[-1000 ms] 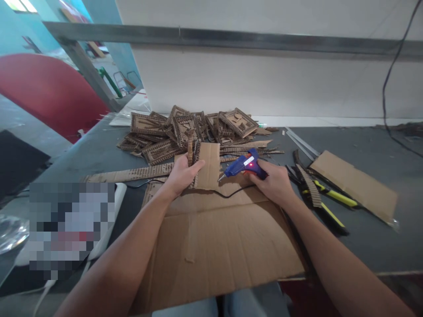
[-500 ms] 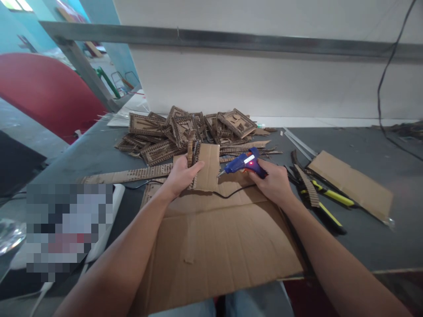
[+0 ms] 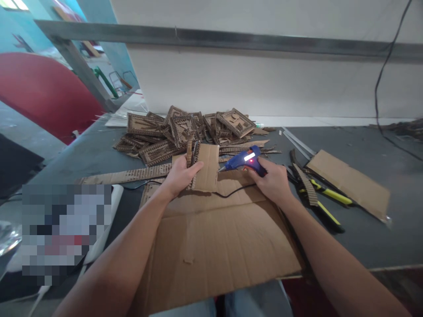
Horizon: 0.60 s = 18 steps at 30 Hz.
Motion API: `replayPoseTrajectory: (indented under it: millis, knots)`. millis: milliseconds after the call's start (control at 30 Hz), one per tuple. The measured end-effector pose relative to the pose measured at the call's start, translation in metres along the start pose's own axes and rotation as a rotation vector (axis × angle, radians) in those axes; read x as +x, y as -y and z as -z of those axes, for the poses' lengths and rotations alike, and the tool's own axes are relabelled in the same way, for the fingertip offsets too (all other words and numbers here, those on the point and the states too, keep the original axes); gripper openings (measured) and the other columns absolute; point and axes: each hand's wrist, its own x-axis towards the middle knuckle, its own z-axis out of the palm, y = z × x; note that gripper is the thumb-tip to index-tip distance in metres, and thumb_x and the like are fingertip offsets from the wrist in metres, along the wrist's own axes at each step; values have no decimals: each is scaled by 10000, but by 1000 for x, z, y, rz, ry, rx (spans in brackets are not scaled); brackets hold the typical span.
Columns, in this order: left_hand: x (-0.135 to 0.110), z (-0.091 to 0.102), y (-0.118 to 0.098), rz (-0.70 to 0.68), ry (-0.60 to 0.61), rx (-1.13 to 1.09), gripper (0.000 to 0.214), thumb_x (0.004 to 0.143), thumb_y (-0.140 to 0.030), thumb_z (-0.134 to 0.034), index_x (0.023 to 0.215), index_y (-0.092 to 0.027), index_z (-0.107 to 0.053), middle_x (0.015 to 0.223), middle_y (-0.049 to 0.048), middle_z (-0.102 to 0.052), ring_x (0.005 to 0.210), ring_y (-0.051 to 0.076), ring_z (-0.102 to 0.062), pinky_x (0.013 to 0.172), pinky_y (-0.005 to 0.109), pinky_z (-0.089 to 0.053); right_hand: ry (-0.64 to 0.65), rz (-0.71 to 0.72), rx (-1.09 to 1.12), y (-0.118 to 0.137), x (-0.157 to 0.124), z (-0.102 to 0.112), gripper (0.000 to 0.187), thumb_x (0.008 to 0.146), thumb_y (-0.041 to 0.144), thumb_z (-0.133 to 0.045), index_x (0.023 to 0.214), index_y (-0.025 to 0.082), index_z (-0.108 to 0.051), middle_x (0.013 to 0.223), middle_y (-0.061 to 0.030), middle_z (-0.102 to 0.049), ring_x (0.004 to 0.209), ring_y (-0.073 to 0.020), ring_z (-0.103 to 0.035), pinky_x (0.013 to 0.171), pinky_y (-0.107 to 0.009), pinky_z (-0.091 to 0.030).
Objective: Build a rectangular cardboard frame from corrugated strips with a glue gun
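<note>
1. Plainly, gluing is under way. The left hand (image 3: 181, 176) holds a small cardboard piece (image 3: 207, 169) upright over the far edge of a big sheet (image 3: 218, 246). The right hand (image 3: 271, 180) holds a blue gun (image 3: 243, 159) whose red light is on.
2. Done, as far as I can judge: two corrugated strips (image 3: 191, 154) already stand on edge at the piece's left side. A heap (image 3: 178, 130) of built-up cardboard frames lies beyond, at the far side of the table (image 3: 363, 237).
3. Left, by my reading: most of the piece's face is bare, and I see no glue bead on it. A long strip (image 3: 125, 175) lies loose on the left, just beside the sheet.
4. The left hand is closed on the piece's left edge, with the thumb (image 3: 194, 166) across the near face. The other fingers are hidden behind it.
5. The right hand is wrapped around the gun's handle, so the gun sits far and left of the knuckles. I cannot tell if a finger is on the trigger.
6. The nozzle points left, its tip just beside the piece's right edge. Whether it touches is not clear.
7. The gun's cord (image 3: 231, 193) runs left across the sheet, near both hands.
8. Yellow-handled cutters (image 3: 330, 193) and a flat panel (image 3: 350, 182) lie to the right, apart from the right hand.
</note>
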Motion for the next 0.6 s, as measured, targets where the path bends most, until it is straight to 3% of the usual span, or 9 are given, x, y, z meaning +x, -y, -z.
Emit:
replayPoseTrajectory:
  millis: [267, 600]
  knots:
    - [0, 1, -1, 5, 10, 44, 360, 813, -427, -715, 1026, -139, -747, 997, 103, -793, 889, 284, -722, 732, 346, -587, -27, -8, -16, -4, -2, -3, 203, 856, 380, -636, 741, 219, -590, 621, -7, -614, 526, -157, -497, 550, -275, -364]
    - [-2, 1, -4, 17, 33, 47, 376, 812, -412, -717, 1066, -136, -745, 1007, 104, -794, 928, 302, -724, 723, 352, -592, -32, -59, -4, -1, -1, -2, 244, 853, 396, -635, 703, 227, -542, 567, 19, -557, 485, -139, -446, 524, -271, -328]
